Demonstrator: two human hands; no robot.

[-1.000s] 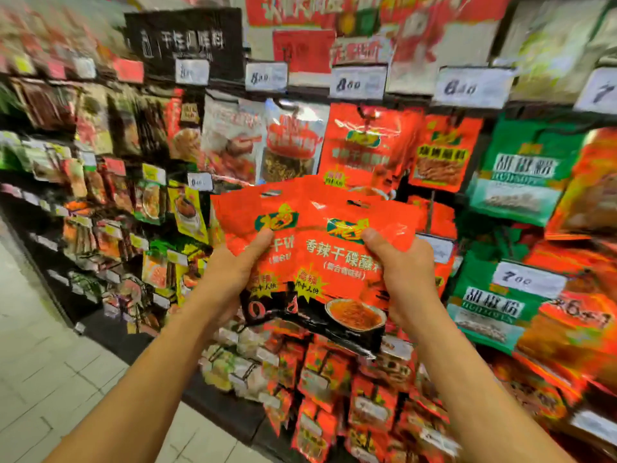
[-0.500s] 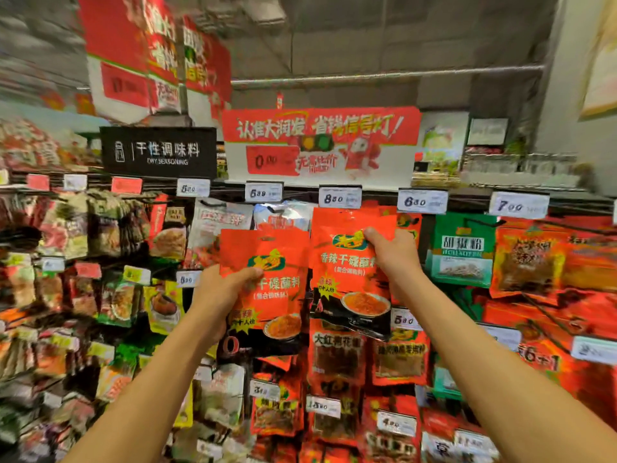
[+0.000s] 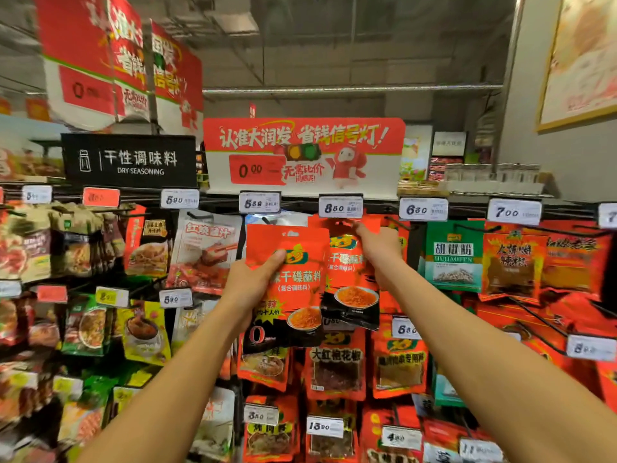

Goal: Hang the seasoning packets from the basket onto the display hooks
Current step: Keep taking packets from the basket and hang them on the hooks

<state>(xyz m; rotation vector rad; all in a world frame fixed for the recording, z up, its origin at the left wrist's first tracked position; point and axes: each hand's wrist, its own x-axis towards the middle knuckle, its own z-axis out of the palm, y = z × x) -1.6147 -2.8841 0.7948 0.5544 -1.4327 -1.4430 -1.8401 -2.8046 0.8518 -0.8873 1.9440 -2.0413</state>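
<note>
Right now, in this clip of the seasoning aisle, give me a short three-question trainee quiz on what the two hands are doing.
1. True or false: the left hand grips a red foil seasoning packet.
2. The right hand lifts its packet's top under which white price tag? A 5.88 B 8.50 C 7.00
3. Fill in: the black sign reads "DRY ____".

Key: 1 true; 2 B, the 8.50 tag; 3 SEASONING.

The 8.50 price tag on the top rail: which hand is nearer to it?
Right. The right hand reaches up just below the 8.50 price tag; the left hand holds an orange packet lower, to its left.
</note>
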